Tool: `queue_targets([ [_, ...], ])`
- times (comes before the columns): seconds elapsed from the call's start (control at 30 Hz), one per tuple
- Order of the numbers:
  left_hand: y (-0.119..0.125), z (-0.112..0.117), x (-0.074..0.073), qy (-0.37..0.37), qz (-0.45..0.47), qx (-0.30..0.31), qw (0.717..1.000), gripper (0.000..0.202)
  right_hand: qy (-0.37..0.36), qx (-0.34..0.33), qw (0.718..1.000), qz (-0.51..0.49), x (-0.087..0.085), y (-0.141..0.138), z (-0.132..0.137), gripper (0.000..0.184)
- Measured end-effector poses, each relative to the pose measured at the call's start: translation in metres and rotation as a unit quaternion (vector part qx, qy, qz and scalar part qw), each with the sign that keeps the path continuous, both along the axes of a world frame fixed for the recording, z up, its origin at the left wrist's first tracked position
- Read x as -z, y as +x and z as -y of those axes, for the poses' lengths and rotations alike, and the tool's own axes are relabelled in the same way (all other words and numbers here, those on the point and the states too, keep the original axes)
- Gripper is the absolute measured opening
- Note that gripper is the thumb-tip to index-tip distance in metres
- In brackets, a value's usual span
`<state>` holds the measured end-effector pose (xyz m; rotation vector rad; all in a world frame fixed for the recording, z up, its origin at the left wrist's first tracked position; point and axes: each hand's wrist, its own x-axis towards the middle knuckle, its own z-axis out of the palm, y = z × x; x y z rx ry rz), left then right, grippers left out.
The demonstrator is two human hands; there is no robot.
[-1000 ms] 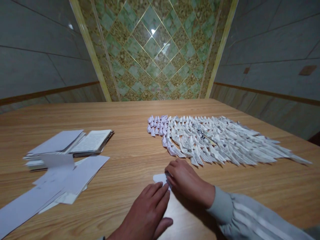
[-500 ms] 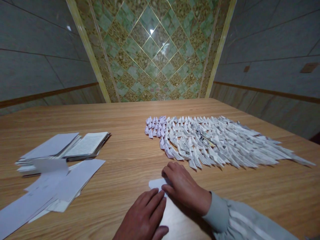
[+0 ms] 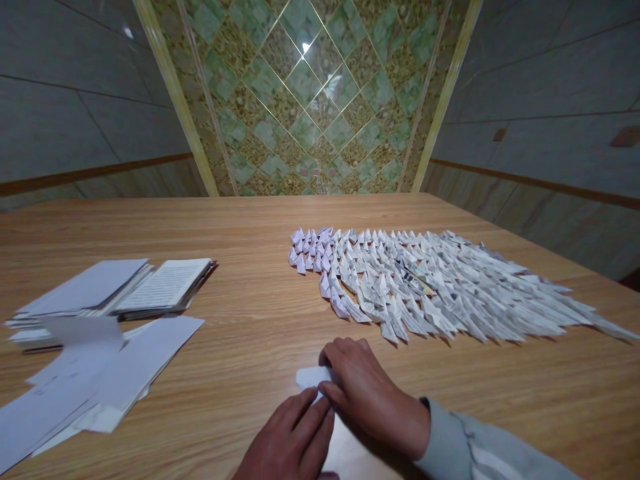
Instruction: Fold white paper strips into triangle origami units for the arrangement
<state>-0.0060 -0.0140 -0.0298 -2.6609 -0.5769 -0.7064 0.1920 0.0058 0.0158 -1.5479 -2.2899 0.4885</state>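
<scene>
Evidently the risk here centres on one small piece of white paper (image 3: 309, 377), at the tabletop directly in front of the person, on the near side of the lilac folded paper pieces (image 3: 313, 250) and well apart from them.

Right hand (image 3: 367, 397): fingers curled down, thumb drawn in close to them, the right end of the paper caught between. Left hand (image 3: 287, 437): fingers nearly straight, side by side, tips at the paper's near edge and touching the right thumb. Its own thumb is mostly out of my sight, so I cannot tell whether it pinches or only presses.

Failure modes, in my judgement:
1. Crooked crease. The hands crowd together and cover much of the paper; an edge could slip out of line unseen.
2. Skidding. The wooden table (image 3: 240, 280) looks smooth; uneven pressure could turn the paper.
3. Disturbed rows. The printed folded paper pieces (image 3: 450, 283) stand close-packed beyond the right hand. A careless forward sweep of that hand or its grey sleeve (image 3: 450, 440) could knock the nearest ones askew.
4. Sliding strips. The loose paper strips (image 3: 150, 357) at left overlap untidily; a brushing left arm could scatter them.
</scene>
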Motion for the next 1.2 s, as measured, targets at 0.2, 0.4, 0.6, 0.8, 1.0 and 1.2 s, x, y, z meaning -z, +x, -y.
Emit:
queue_targets([
  [0.2, -0.002, 0.002, -0.002, -0.07, 0.008, -0.009, 0.997, 0.044, 0.019, -0.014, 1.0, 0.016, -0.006, 0.0, -0.003, 0.009],
  [0.4, -0.001, 0.006, -0.003, -0.079, 0.007, -0.016, 0.997, 0.038, 0.022, -0.021, 0.997, 0.073, -0.013, 0.002, -0.004, 0.005],
  [0.6, 0.008, 0.01, 0.001, -0.096, 0.065, -0.024, 0.993, 0.03, 0.0, -0.006, 1.0, 0.026, -0.011, 0.009, -0.003, 0.014],
  [0.8, 0.008, 0.009, -0.022, -0.11, 0.035, -0.007, 0.993, 0.024, -0.029, -0.001, 1.0, -0.005, -0.011, 0.007, -0.001, 0.017],
  [1.0, 0.007, 0.011, -0.023, -0.133, 0.036, -0.011, 0.99, 0.023, -0.035, 0.013, 0.999, -0.024, -0.01, 0.007, -0.001, 0.016],
  [1.2, 0.009, 0.011, -0.022, -0.118, 0.051, -0.012, 0.992, 0.022, -0.024, -0.008, 1.0, 0.006, -0.012, 0.008, -0.003, 0.009],
])
